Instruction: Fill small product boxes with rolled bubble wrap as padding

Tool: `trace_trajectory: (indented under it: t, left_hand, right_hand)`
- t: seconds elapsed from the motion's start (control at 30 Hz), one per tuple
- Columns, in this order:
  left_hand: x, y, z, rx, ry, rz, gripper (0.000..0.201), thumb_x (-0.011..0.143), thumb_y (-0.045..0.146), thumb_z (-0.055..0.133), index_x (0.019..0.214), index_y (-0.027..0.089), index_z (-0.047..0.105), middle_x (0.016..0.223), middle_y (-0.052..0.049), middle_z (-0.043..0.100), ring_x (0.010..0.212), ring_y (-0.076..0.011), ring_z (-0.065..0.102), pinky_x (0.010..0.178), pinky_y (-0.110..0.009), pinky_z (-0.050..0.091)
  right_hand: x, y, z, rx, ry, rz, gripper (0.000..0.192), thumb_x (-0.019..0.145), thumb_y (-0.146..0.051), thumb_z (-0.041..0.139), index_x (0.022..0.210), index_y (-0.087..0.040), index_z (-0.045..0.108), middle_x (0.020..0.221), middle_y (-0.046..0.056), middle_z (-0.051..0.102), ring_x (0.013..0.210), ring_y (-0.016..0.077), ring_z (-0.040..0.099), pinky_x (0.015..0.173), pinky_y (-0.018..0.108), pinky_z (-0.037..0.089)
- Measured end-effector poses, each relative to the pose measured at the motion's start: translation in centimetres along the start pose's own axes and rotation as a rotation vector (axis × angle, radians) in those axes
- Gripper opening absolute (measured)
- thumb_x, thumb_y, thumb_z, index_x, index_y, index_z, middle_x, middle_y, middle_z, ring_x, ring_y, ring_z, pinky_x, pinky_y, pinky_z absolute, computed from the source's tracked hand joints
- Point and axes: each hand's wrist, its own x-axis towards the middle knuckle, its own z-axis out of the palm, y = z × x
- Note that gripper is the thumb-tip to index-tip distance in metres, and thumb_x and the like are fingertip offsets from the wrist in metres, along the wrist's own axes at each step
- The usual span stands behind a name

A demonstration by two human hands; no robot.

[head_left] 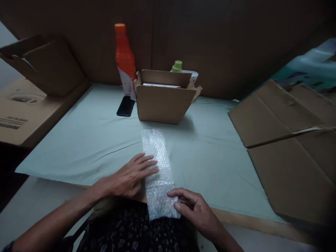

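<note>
Bubble wrap [159, 148] lies under left grip [132, 175], spread and released; right grip [196, 209] half-curled at its near end, can't tell if pinching.

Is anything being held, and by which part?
Left hand lies open over the bubble wrap; whether the right hand grips its right edge is unclear.

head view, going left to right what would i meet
Printed carton → left hand → bubble wrap → right hand → brown cardboard panels at the right side.
</note>
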Motion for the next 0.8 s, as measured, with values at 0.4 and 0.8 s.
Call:
trace_trajectory:
  t: [0.4,0.8]
  left_hand:
    - [2.3,2.7,6.5,-0.415,0.565,-0.672,0.056,0.091,0.023,0.051,0.146,0.015,0.046,0.106,-0.010,0.072,0.090,-0.0213,0.067,0.085,-0.037,0.054]
    - [1.0,3.0,5.8,0.052,0.704,-0.360,0.071,0.091,0.027,0.064,0.153,0.022,0.030,0.139,-0.017,0.053,0.127,-0.0309,0.050,0.104,-0.049,0.046]
  right_hand:
    - [3.1,0.1,-0.1,0.122,0.238,-0.316,0.053,0.097,-0.031,0.058,0.147,-0.032,0.042,0.114,0.009,0.072,0.086,0.0195,0.071,0.070,0.033,0.056]
    - [7.1,-0.1,-1.0,-1.004,0.186,-0.786,0.026,0.095,-0.010,0.051,0.113,-0.018,0.069,0.113,0.011,0.075,0.105,0.0262,0.066,0.088,0.045,0.050]
